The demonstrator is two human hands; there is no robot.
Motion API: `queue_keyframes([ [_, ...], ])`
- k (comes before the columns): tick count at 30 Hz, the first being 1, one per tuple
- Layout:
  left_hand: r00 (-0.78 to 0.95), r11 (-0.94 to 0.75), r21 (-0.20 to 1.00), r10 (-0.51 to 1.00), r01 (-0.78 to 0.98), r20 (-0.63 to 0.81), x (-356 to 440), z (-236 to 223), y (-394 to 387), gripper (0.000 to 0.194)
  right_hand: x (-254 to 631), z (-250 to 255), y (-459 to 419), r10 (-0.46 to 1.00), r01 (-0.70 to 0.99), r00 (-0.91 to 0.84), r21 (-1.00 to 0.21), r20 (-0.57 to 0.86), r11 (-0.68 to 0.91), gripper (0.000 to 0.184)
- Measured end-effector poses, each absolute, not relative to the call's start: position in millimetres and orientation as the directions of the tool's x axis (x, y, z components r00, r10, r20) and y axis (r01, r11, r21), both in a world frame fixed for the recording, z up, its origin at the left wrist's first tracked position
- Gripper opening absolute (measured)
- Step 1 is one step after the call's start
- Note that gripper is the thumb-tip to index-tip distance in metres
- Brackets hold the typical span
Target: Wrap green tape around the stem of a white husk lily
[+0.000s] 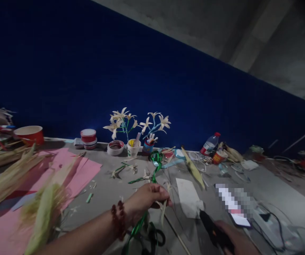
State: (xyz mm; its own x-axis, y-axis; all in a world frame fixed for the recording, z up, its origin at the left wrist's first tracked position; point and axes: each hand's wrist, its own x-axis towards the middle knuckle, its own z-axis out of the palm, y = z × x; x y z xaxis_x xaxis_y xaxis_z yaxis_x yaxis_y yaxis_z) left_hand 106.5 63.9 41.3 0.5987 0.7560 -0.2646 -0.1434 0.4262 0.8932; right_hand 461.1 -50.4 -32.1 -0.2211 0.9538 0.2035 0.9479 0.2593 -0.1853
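Green ribbon (141, 219) runs under the left hand (147, 200) at lower centre of the frame, whose fingers are closed on pale husk strips (163, 209) above the grey worktop (109, 191). At lower right, the right hand (237, 242) grips what looks like a black glue gun (212, 228), just beside a white paper sheet (188, 196).

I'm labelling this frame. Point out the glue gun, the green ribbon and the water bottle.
glue gun (213, 229): head view, on the black body ahead of the right hand.
green ribbon (156, 166): head view, on the strip running up the table from the left hand.
water bottle (210, 144): head view, on the clear body below the red cap.
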Motion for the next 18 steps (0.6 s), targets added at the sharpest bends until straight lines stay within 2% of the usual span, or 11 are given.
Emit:
queue_keyframes([
  [8, 0.657, 0.459, 0.886, 0.649, 0.064, -0.384, 183, 12, 82, 0.013, 462, -21, -41, 0.966, 0.958, -0.221, -0.156, 0.132, 0.24, 0.049],
  [12, 0.659, 0.443, 0.88, 0.612, 0.172, -0.437, 202, -3, 75, 0.028, 454, -16, -41, 0.969, 0.957, -0.244, -0.15, 0.045, 0.248, 0.054],
  [18, 0.631, 0.402, 0.872, 0.608, 0.278, -0.482, 215, -18, 70, 0.031, 450, -6, -37, 0.949, 0.949, -0.298, -0.135, -0.106, 0.284, 0.054],
])
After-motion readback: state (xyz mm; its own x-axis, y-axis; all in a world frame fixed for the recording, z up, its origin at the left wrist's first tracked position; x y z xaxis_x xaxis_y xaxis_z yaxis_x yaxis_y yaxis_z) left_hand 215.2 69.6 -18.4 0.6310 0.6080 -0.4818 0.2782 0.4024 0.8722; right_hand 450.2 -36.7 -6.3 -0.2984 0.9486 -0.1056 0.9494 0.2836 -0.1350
